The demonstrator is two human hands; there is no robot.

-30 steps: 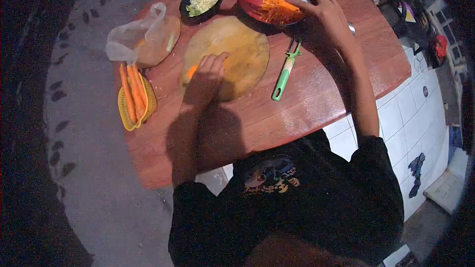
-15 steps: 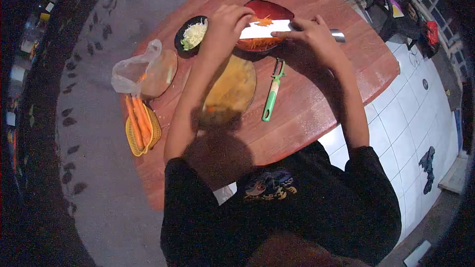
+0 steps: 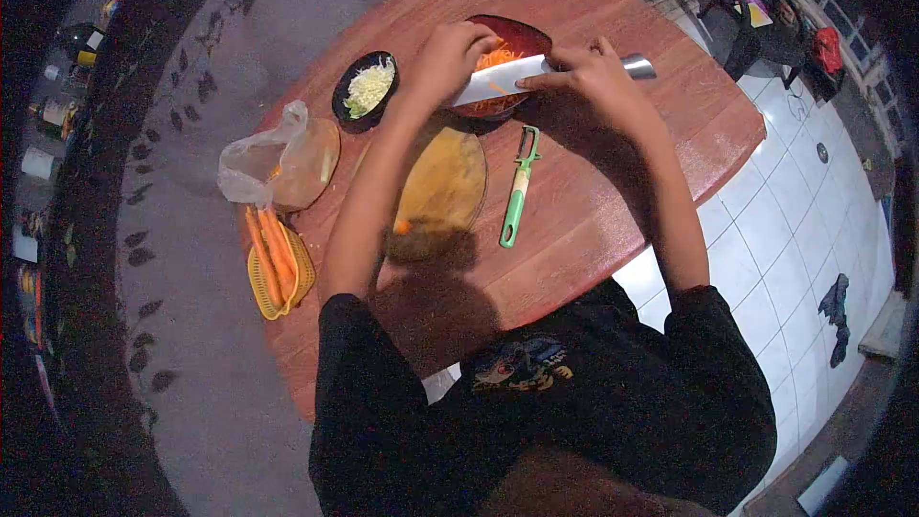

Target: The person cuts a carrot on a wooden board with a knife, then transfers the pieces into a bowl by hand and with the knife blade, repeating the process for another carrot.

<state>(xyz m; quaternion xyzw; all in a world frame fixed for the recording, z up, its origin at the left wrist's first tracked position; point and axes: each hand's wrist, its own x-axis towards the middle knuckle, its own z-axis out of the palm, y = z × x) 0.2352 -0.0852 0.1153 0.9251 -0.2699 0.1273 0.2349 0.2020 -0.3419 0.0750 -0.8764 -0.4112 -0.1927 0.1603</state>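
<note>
In my right hand (image 3: 601,78) is a broad-bladed knife (image 3: 490,84) with a steel handle, its fingers closed around it near the blade's base. The blade lies tilted across a dark red bowl (image 3: 522,32), and a thin orange strip clings to it. Shredded carrot (image 3: 498,55) sits in the bowl behind and below the blade. My left hand (image 3: 446,59) is at the bowl's left side, fingers curled together beside the shreds and the blade; whatever they pinch is hidden.
A dark bowl of shredded pale vegetable (image 3: 369,88) stands left of my left hand. Nearer me are a round wooden board (image 3: 440,182) with an orange piece and a green peeler (image 3: 518,193). At the left lie a plastic bag (image 3: 263,165) and a yellow basket (image 3: 304,273) with carrots (image 3: 278,254).
The shreds that lay on the blade are mostly off it, with more showing in the bowl. The knife has tilted, its tip end lower. The whole view has shifted slightly.
</note>
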